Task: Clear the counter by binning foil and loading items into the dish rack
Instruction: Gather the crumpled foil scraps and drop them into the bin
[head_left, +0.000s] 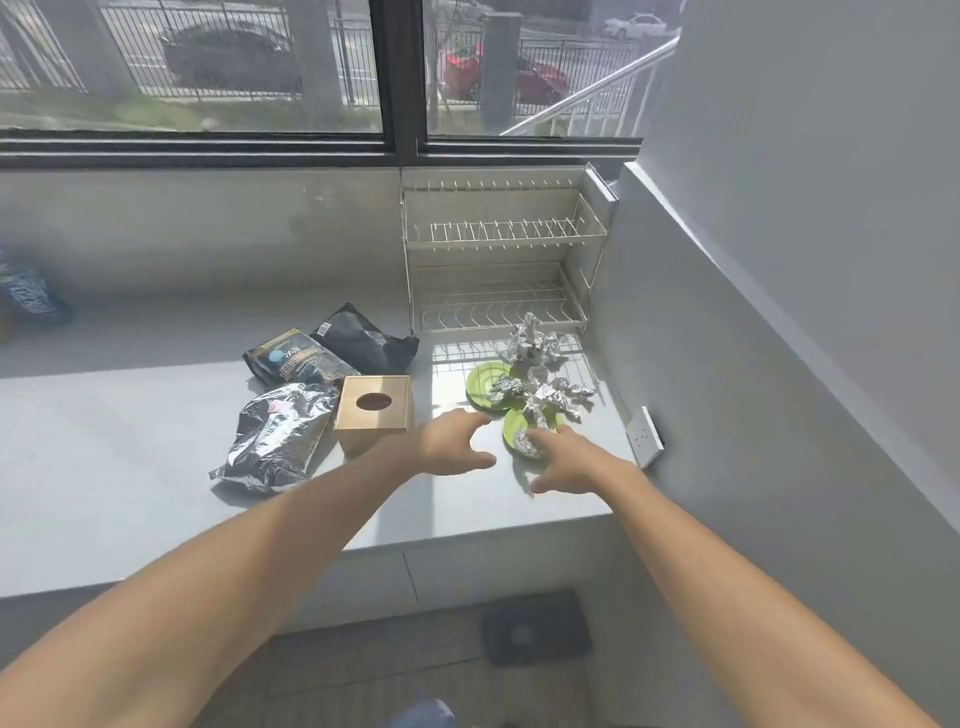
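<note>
While both arms are stretched over the counter (156, 431), neither hand is closed on anything. The left hand (451, 441) is held above the bare surface with fingers spread and loose, just right of a wooden box (373, 413). The right hand (563, 460) is also spread — its fingertips are laid at the edge of the near plate (514, 434), touching or almost touching a small foil ball (525, 444) that sits on it.

A second green plate (485, 382) is seen just behind the first, and crumpled foil (556, 397) is piled across both; a taller clump (530, 343) stands behind them, right in front of the rack (498, 254). The two-tier wire rack is set against the back wall in the right corner — no dishes are held in it.

Left of the box, three dark bags (280, 431) are laid flat. A wall socket (644, 436) is mounted right of the plates.
</note>
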